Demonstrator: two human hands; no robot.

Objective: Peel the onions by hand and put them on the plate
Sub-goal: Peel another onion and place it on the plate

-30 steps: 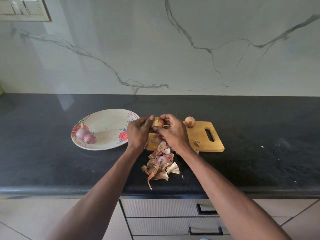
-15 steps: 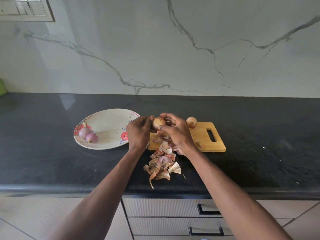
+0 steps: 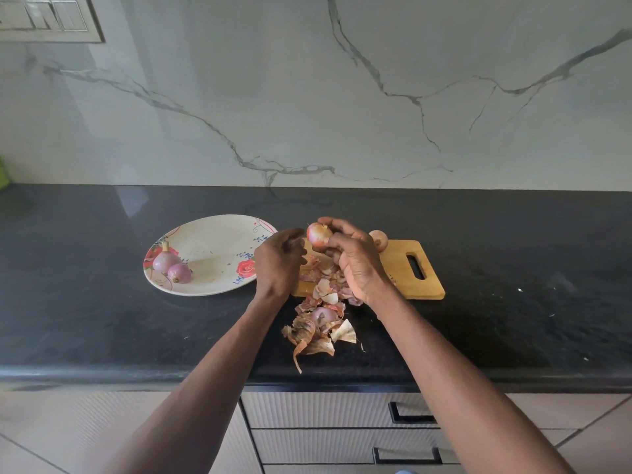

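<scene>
No readable text, labels, brands or nos. anywhere. Plate (image 3: 219, 241) has only printed roses & small blue sprigs, no wording. Wall switch panel (image 3: 48, 18) at top left shows no legible marks. Cutting board (image 3: 403, 265) & drawer fronts (image 3: 325, 412) carry no lettering.

Here's the speckled black stone countertop (image 3: 102, 323), and straight on it sits a round cream plate with red rose print (image 3: 219, 265) at left. Just beside it to the right lies a rectangular wooden cutting board (image 3: 403, 268), with a heap of papery brown-and-pink onion skins (image 3: 318, 333) spilling off its near edge.
</scene>
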